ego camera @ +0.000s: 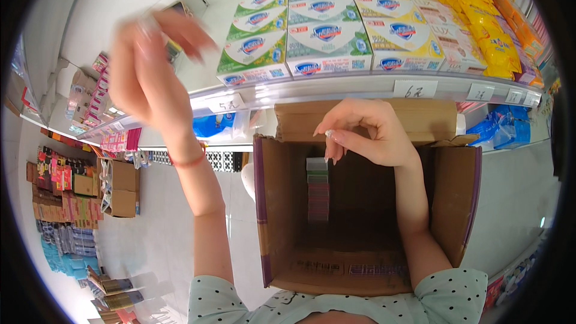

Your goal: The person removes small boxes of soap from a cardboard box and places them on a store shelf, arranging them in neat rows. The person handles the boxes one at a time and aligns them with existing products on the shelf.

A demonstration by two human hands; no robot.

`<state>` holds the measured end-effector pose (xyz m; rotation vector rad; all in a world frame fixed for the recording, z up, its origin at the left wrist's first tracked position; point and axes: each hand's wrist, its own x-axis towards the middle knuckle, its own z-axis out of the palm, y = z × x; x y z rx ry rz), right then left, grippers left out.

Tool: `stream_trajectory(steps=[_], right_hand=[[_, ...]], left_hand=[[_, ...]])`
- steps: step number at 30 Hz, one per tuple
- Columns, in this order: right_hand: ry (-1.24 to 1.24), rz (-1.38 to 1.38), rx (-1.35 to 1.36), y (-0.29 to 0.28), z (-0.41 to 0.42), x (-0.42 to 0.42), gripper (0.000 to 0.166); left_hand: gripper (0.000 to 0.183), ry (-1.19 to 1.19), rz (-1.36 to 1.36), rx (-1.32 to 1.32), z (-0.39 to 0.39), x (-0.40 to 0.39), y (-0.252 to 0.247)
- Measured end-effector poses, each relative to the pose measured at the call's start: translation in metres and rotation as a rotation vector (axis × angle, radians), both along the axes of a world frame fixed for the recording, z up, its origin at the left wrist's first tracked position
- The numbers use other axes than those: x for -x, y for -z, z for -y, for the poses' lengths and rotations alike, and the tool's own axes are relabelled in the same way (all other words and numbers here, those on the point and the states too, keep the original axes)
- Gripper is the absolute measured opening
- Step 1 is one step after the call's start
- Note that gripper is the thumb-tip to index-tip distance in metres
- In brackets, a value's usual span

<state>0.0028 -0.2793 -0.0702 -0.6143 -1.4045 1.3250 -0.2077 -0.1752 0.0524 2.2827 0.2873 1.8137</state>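
My left hand (pixel 148 63), blurred, is raised over the left part of a shop shelf (pixel 209 60), with nothing visible in it and its fingers apart. To its right stand rows of soap cartons: green ones (pixel 254 47), white-and-green ones (pixel 327 33) and yellow ones (pixel 400 33). Below the shelf edge, over the mouth of an open cardboard box (pixel 276 189), hangs my right hand (pixel 366 132). Its fingers are loosely curled, apart from the thumb, and hold nothing. Inside the box, a column of small cartons (pixel 318 193) lines the left side; the dark bottom is hard to make out.
Pink LUX cartons (pixel 459 47) and yellow packets (pixel 492 38) fill the shelf's right side. Handwritten price tags line the shelf edge (pixel 337 90). Blue packages (pixel 506 126) sit on the lower shelf. Stacked goods (pixel 67 207) and a smaller cardboard box (pixel 123 186) stand leftward.
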Motion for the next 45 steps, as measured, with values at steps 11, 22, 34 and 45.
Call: stream_trajectory(steps=[11, 22, 34, 45], right_hand=[[0.240, 0.326, -0.237, 0.018, -0.008, 0.006, 0.015], [-0.224, 1.261, -0.005, 0.054, 0.006, 0.031, 0.025], [-0.021, 0.976, 0.132, 0.274, -0.038, 0.051, 0.064], [-0.108, 1.445, 0.128, 0.230, -0.042, 0.058, 0.058]], left_hand=[[0.011, -0.012, -0.809, 0.586, 0.057, -0.018, 0.088], [0.021, 0.059, -0.715, 0.811, 0.051, -0.018, 0.098], [0.024, 0.077, -0.726, 0.773, 0.044, -0.015, 0.102], [0.023, 0.098, -0.836, 0.879, 0.050, -0.014, 0.089]])
